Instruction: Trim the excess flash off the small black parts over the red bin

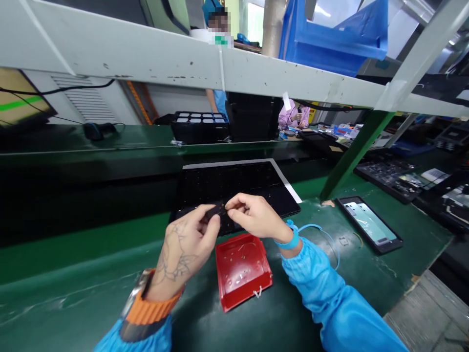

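Observation:
My left hand (188, 244) is closed around a small dark flat part (217, 210), pinched between thumb and fingers; its exact kind does not show. At that part's right end, my right hand (256, 215) has thumb and fingertips pressed together. Whatever those fingertips hold, if anything, is too small to make out. Both hands are above the near edge of a black tray (238, 183) with white strips along its far and right edges. Just below them on the green bench sits a red plastic bin (244, 269) with several tiny bits inside.
A black tray holding a light-green phone panel (370, 222) lies to the right. A blue wrist strap cord (326, 234) trails from my right wrist. A green post (355, 156) and a white shelf beam (183, 58) cross the bench. Other people work beyond.

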`<state>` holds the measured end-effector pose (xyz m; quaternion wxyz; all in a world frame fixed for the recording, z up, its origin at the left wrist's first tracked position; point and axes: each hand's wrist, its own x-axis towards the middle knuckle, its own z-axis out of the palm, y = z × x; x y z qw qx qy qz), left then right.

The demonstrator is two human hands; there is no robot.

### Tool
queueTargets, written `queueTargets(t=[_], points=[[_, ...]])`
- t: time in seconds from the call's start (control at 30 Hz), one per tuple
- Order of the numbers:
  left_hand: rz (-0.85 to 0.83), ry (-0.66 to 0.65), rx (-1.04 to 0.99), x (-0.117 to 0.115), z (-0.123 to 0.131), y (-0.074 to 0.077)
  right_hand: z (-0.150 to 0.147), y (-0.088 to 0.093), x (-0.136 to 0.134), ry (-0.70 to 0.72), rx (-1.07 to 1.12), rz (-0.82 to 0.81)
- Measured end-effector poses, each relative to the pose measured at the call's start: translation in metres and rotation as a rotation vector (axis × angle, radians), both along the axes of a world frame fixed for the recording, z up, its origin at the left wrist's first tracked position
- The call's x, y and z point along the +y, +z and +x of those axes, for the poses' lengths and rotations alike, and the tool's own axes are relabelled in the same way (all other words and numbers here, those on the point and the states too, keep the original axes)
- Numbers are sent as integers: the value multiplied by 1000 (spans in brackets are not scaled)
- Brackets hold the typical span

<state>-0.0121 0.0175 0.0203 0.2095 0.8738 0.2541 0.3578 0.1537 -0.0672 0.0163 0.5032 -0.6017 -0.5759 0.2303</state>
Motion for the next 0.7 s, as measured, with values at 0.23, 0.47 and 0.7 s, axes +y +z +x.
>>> queueTargets(t=[0.23,0.47,0.7], points=[[-277,30,-86,-2,0,2,3,-2,-3,116,45,-149],[-91,18,-50,-3,-3,2,5,2,-7,175,70,-215],[37,30,-41,-10,-5,4,-1,1,-9,109,-92,-179]])
